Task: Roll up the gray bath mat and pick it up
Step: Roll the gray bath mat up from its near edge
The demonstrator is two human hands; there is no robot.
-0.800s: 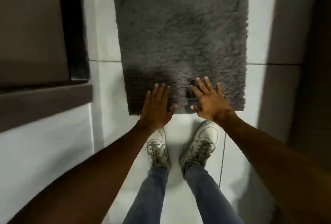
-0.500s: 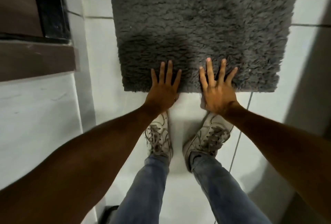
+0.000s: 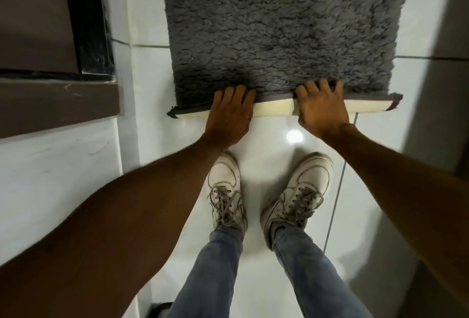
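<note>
The gray bath mat (image 3: pixel 276 28) lay on the white tile floor (image 3: pixel 274 140), just in front of the person's shoes (image 3: pixel 224 185). Its near edge was lifted and turned over, so a cream underside strip (image 3: pixel 274 109) showed w/ dark binding at both corners. The left hand (image 3: pixel 228 114) and right hand (image 3: pixel 321 109) were apart, side by side, each w/ fingers curled over that folded edge, gripping it. The rest of the mat stayed flat.
</note>
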